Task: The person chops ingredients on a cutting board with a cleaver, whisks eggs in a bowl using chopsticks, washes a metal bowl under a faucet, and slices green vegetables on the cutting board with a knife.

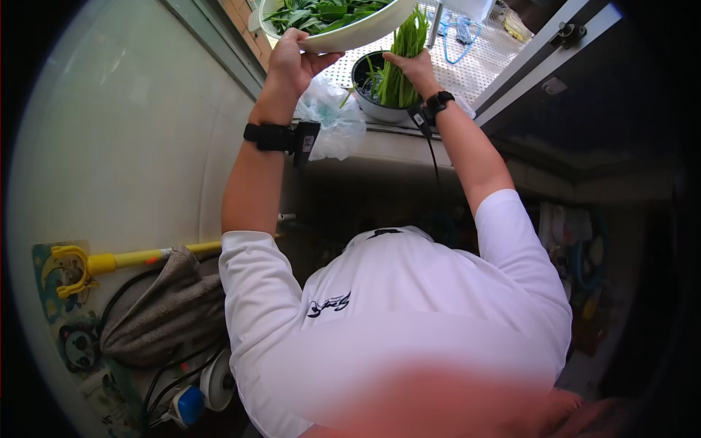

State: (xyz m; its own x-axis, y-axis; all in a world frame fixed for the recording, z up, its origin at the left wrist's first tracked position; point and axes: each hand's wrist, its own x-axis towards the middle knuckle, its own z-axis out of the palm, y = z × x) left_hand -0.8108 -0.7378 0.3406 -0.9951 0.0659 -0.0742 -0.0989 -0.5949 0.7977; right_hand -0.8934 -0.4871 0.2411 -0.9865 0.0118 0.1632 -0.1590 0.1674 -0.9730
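Observation:
My left hand (292, 64) grips the near rim of a white basin (361, 35) heaped with green leafy vegetables (321, 14). The basin is raised and tilted at the top of the view, and part of it is cut off. My right hand (415, 67) is closed around a bunch of leafy green stems (406, 44). The bunch stands in or over a dark-lined round pot (381, 111). A few loose stems hang over the pot's left side. Both wrists wear black straps with small devices.
A clear plastic bag (332, 120) lies left of the pot, on the ledge. Beyond is a perforated metal surface (485, 62) with a blue hanger (461, 51). A metal window frame (540, 62) bounds the right. Lower left are a yellow pole (139, 259) and a grey cloth (164, 314).

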